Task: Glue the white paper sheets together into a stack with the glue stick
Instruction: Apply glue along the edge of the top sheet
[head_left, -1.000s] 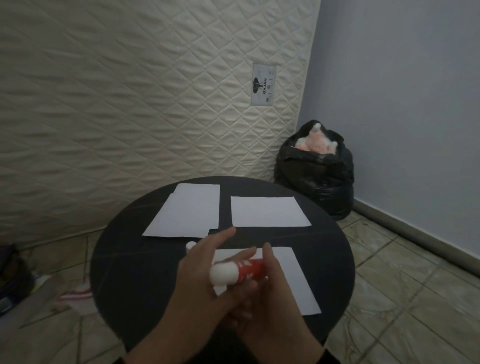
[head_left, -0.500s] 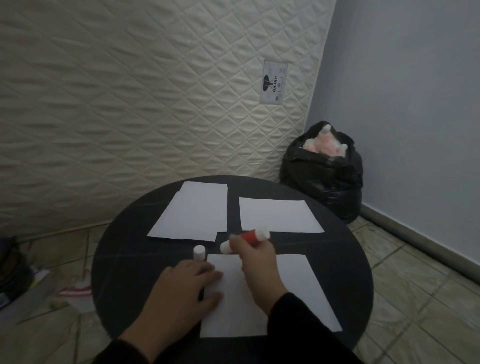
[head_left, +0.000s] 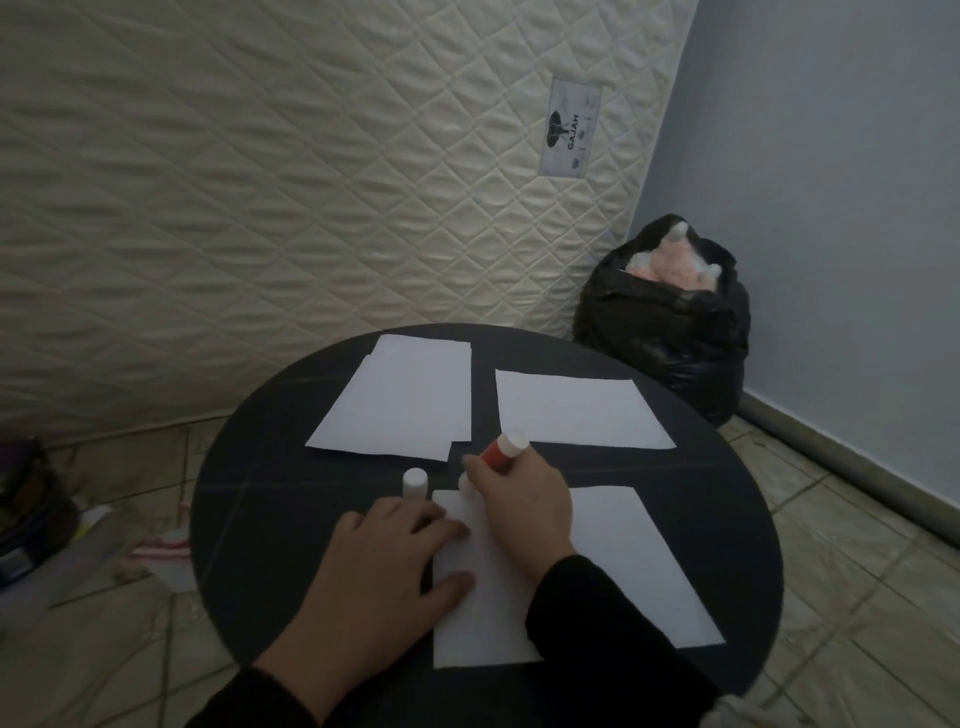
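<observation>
A red and white glue stick (head_left: 503, 448) is gripped in my right hand (head_left: 519, 506), its lower tip down on the top left corner of the near white sheet (head_left: 623, 561). My left hand (head_left: 382, 564) lies flat, fingers spread, pressing the left edge of that sheet. The white cap (head_left: 414, 483) stands upright on the black round table (head_left: 249, 519), just beyond my left fingers. Two overlapping white sheets (head_left: 405, 400) lie at the far left of the table. Another single sheet (head_left: 576, 410) lies at the far right.
A quilted cream mattress (head_left: 311, 182) leans upright behind the table. A full black rubbish bag (head_left: 665, 322) sits in the corner against the grey wall. Clutter (head_left: 31, 519) lies on the tiled floor at the left.
A second ago both hands held the glue stick above the table. My left hand has dropped flat onto the near sheet, and my right hand has brought the stick's tip down to the sheet's corner.
</observation>
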